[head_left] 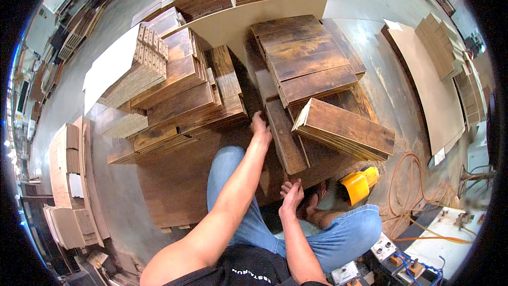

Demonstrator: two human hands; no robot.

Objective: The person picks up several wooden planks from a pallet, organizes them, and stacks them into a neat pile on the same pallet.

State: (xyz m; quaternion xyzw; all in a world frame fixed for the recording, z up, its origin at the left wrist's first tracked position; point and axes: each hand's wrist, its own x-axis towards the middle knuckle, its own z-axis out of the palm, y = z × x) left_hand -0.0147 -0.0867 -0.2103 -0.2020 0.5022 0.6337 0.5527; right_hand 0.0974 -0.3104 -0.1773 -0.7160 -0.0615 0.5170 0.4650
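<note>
A long dark-brown wooden plank [286, 140] lies lengthwise in front of me, in the gap between two groups of stacked boards. My left hand [259, 126] is at its left edge with the fingers bent, their tips partly hidden. At the near end of the plank, my right hand [291, 195] has its fingers curled against the corner. To the right, a tilted bundle of boards [346, 130] rests close to a taller stack of stained boards [309, 55]. Left of the gap, more brown boards [182, 108] are piled in uneven steps.
A brown panel [174, 190] spreads under the stacks. White-topped boards [124, 66] stand at the left. A yellow plastic object [360, 185] sits near my right foot, beside an orange hose [394, 180]. Flat cardboard [423, 79] lies farther right.
</note>
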